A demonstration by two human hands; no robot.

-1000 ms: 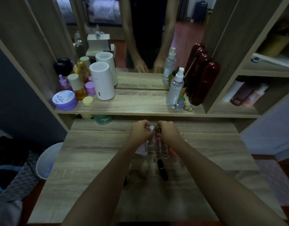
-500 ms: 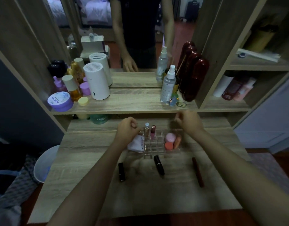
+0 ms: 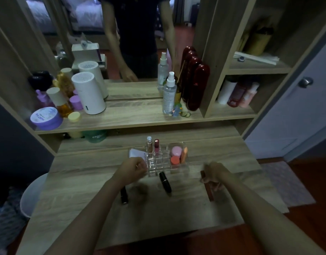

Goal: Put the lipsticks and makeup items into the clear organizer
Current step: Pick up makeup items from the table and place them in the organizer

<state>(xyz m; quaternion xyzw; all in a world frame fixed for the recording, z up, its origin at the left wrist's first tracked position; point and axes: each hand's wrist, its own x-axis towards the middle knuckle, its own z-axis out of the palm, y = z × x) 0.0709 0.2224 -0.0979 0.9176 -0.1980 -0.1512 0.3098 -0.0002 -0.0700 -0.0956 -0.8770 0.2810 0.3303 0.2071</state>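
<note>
Clear organizer [image 3: 159,163] near desk [image 3: 88,183] back edge, centre — two upright lipsticks [image 3: 156,145] in rear slots, pink and orange items in right compartment. Left hand [image 3: 133,169] curled closed beside organizer's left front corner, gripping nothing visible. Right hand [image 3: 214,174] loosely curled over dark red tube [image 3: 209,193] — contact unclear. Two black lipsticks [image 3: 165,182] lie on desk toward front edge.

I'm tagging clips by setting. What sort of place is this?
Likely a bedroom vanity: a mirror showing a bed, skincare bottles on the shelf, and a lipstick organizer on the desk.
</note>
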